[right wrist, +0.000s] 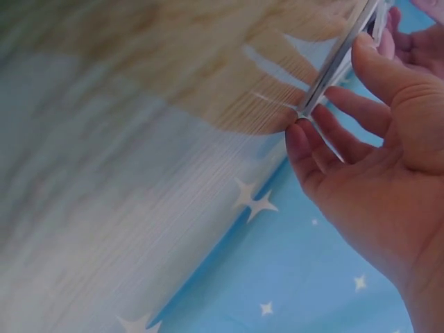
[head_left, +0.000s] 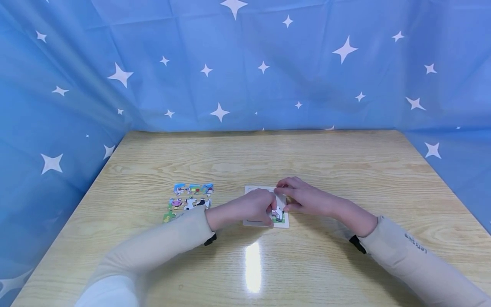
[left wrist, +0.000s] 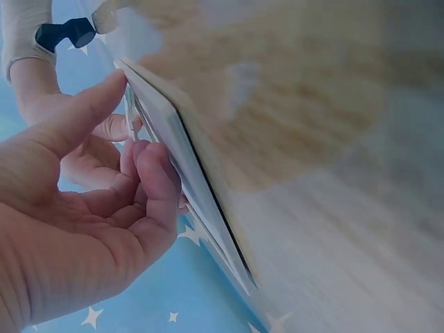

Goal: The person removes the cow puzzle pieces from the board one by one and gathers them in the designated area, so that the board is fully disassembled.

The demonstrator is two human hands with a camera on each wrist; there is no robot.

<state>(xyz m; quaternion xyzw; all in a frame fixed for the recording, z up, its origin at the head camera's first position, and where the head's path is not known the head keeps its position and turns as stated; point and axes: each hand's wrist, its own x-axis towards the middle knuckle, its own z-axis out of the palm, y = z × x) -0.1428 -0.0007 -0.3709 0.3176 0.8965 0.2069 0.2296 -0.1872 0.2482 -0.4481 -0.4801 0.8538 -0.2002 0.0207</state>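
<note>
A flat puzzle tray (head_left: pixel 253 223) with a pale rim lies mid-table under both hands. A jigsaw puzzle section (head_left: pixel 278 214) with a white animal picture on green sits at its right side. Its thin edge stands slightly raised in the left wrist view. My left hand (head_left: pixel 258 207) reaches over the tray from the left, thumb low and index finger bent down, pinching the section's left edge. My right hand (head_left: pixel 307 198) grips around the tray's back right corner, thumb near the section's right edge. Fingers hide the exact contacts and much of the tray.
Several loose jigsaw pieces (head_left: pixel 192 189) with farm pictures lie in rows to the left, partly covered by the left sleeve (head_left: pixel 180 232). A blue star-patterned curtain (head_left: pixel 245 76) hangs behind the wooden table (head_left: pixel 326 157).
</note>
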